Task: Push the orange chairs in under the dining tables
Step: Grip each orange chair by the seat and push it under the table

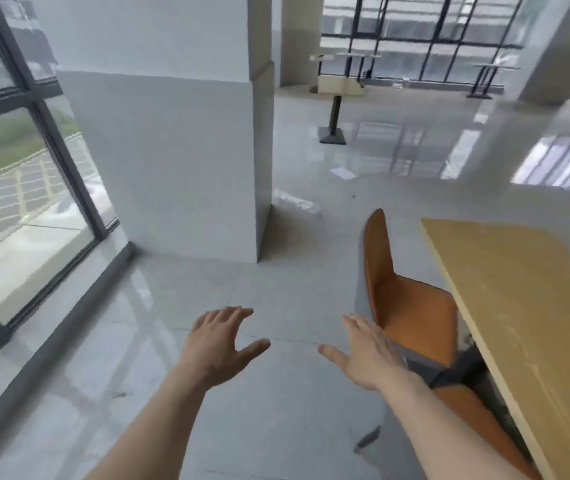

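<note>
Left hand [219, 344]: fingers spread, holding nothing, over the floor
Right hand [366, 355]: fingers straight and apart, holding nothing, near the chair back
Orange chair [411, 306]: seat partly under the wooden dining table [526, 306]

Two orange moulded chairs: one [411, 306] seat partly under table, one [477, 420] behind forearm. Three light wooden-topped dining tables [526, 306] [340, 85] [494, 66]. Two bare hands [217, 344] [366, 355]. One white paper sheet [344, 173] on floor.

Canteen hall: dining tables [536, 306], orange chairs [411, 313].
</note>
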`<state>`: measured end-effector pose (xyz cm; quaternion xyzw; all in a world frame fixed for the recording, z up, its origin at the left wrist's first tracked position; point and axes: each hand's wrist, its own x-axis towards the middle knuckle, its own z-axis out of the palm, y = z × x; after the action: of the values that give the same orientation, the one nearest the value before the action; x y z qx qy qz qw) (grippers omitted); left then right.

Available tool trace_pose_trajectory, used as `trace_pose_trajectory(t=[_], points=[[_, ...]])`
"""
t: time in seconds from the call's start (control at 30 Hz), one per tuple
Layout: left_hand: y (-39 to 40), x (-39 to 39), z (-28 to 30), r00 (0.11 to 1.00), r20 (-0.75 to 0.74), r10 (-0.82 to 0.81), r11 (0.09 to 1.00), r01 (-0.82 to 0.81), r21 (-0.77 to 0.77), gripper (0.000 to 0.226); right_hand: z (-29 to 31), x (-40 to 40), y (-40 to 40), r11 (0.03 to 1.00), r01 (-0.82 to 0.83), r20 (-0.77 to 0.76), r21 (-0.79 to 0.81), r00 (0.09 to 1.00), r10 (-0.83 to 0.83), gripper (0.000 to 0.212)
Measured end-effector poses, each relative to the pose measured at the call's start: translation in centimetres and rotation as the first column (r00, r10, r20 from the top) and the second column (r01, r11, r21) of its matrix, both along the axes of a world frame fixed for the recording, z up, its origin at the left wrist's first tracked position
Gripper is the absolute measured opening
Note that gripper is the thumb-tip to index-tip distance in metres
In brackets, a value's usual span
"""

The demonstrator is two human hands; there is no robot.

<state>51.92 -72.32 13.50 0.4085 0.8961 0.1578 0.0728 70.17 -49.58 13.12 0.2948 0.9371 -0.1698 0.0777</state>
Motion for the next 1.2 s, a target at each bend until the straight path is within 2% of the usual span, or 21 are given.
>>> trace_pose_trajectory(t=[0.1, 0.2, 0.33, 0.53, 0.63, 0.83, 0.93, 1.07, 1.2], points=[[5.4, -3.4, -0.3, 0.985, 0.009, -0.170, 0.985, 0.170, 0.008, 0.078, 0.2, 1.1, 1.7, 0.977, 0.208, -0.030, -0.045, 0.977, -0.210, 0.098], [11.0, -3.4, -1.3, 0.938, 0.034, -0.345, 0.938, 0.346, -0.019, 0.081, -0.2, 4.4, 2.6, 0.919, 0.391, -0.013, -0.052, 0.920, -0.392, 0.112], [18.1, 1.4, -2.4, 0.810, 0.082, -0.580, 0.810, 0.584, -0.040, 0.081, -1.7, 11.0, 2.2, 0.799, 0.598, 0.037, -0.069, 0.802, -0.597, 0.097], [25.5, 11.5, -6.5, 0.591, 0.173, -0.788, 0.591, 0.805, -0.060, 0.081, -5.3, 20.2, 0.2, 0.554, 0.826, 0.099, -0.103, 0.563, -0.821, 0.105], [26.4, 15.7, -9.5, 0.482, 0.212, -0.850, 0.463, 0.876, -0.136, 0.081, -7.9, 23.2, -1.7, 0.469, 0.876, 0.139, -0.109, 0.481, -0.866, 0.109], [25.8, 18.8, -14.7, 0.315, 0.265, -0.911, 0.254, 0.937, -0.240, 0.091, -12.6, 24.8, -5.4, 0.373, 0.899, 0.237, -0.228, 0.423, -0.875, 0.114], [25.8, 18.7, -16.2, 0.230, 0.285, -0.930, 0.139, 0.942, -0.307, 0.091, -15.2, 24.6, -6.4, 0.360, 0.910, 0.232, -0.207, 0.403, -0.885, 0.113], [26.0, 18.1, -18.1, 0.167, 0.267, -0.949, 0.088, 0.954, -0.286, 0.084, -17.0, 23.3, -7.6, 0.314, 0.946, 0.150, -0.081, 0.323, -0.934, 0.103], [26.2, 17.3, -19.1, 0.107, 0.240, -0.965, 0.052, 0.973, -0.225, 0.083, -16.9, 21.6, -8.4, 0.241, 0.970, 0.184, -0.035, 0.243, -0.952, 0.107]])
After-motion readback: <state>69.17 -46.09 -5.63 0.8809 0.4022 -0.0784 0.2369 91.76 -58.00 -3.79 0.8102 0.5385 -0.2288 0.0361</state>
